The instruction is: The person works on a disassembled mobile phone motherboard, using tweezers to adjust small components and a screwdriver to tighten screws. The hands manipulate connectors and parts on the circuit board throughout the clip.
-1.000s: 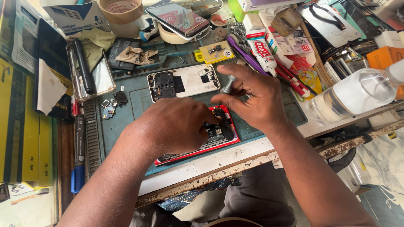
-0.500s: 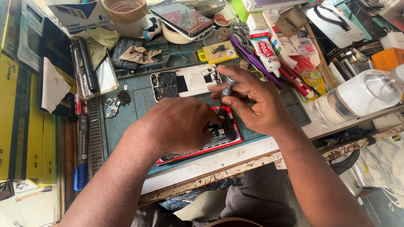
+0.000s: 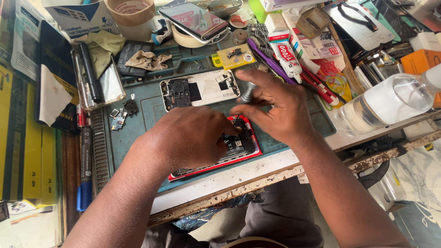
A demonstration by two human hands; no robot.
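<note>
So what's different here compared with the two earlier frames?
Little. The right hand keeps its grip on the small metal screwdriver, its tip down at the red-framed opened phone. The left hand stays pressed on that phone. The white opened phone behind lies unmoved.

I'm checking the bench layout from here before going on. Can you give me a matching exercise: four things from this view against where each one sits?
Things:
1. red-framed opened phone
2. white opened phone
3. roll of tape
4. clear plastic bottle

Places:
A. lying on its side at the right edge of the bench
B. under both hands, the left hand and the right hand, at the near edge of the mat
C. at the top left, beside a cardboard box
D. on the mat, just beyond the hands

Pairs: 1-B, 2-D, 3-C, 4-A
</note>
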